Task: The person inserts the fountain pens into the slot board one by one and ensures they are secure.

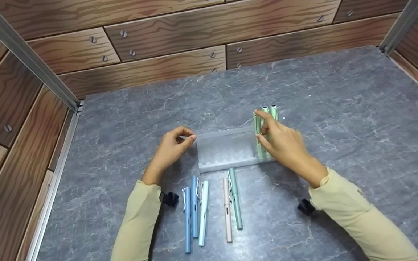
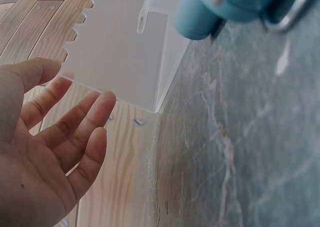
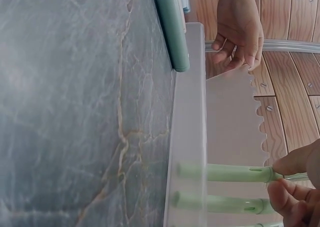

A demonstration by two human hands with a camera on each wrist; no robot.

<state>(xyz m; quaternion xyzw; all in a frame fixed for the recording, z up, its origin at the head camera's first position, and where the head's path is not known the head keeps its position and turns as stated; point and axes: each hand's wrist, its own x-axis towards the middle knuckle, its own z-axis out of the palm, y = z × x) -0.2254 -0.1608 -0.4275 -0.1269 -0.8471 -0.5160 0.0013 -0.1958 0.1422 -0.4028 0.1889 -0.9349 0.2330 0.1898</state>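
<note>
A translucent plastic pen rack [image 1: 223, 146] with a scalloped upper edge stands on the table. My left hand [image 1: 171, 148] pinches its left top corner between thumb and index finger, the other fingers loosely bent. At the rack's right end, my right hand [image 1: 285, 145] pinches a light green pen [image 3: 227, 173] near its upper part. That pen stands in the rack, its lower end behind the front lip. More light green pens [image 1: 274, 110] stand beside it to the right, partly hidden by the right hand.
In front of the rack lie two blue pens [image 1: 188, 221], a pale aqua pen [image 1: 203, 214], a beige pen [image 1: 227, 214] and a dark green pen [image 1: 236, 203]. Wood-patterned panels [image 1: 172, 40] border the grey marbled table [image 1: 339, 108] at the back and sides.
</note>
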